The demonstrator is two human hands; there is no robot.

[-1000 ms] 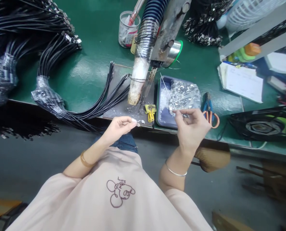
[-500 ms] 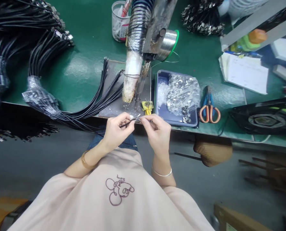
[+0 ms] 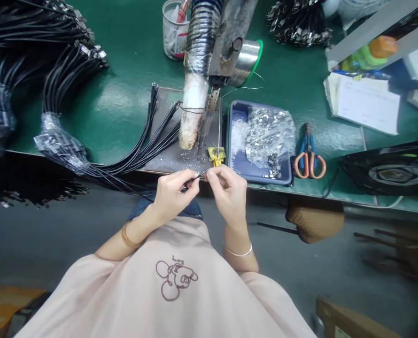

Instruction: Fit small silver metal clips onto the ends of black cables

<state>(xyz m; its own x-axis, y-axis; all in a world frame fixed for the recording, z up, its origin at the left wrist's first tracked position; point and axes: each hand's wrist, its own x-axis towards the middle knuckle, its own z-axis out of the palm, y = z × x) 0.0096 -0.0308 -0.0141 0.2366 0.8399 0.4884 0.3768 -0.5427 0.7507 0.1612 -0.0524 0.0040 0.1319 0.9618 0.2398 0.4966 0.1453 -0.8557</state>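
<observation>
In front of the board's near edge, my left hand (image 3: 176,193) pinches a thin black cable (image 3: 185,188) close to its end. My right hand (image 3: 229,190) is closed, its thumb and index finger meeting at the cable's tip; whatever small piece lies between them is too tiny to make out. Just beyond the fingertips sits a small yellow holder (image 3: 216,154) on the dark board (image 3: 166,164). More black cables (image 3: 142,149) lie across the board's left side. Above it hang a taped hose (image 3: 194,103) and a soldering fixture (image 3: 206,122) with a solder wire spool (image 3: 246,61).
Right of the board is a blue tray (image 3: 232,174) with a bag of small metal parts (image 3: 268,136). Beside it lie orange-handled pliers (image 3: 309,157). Bundled cables (image 3: 59,141) rest at the left. A paper pad (image 3: 366,104) and a black fan-like device (image 3: 388,171) are further right.
Both hands stay together at the cable end. My left fingers have rolled slightly, so less of the cable tip shows. The camera view has shifted a little.
</observation>
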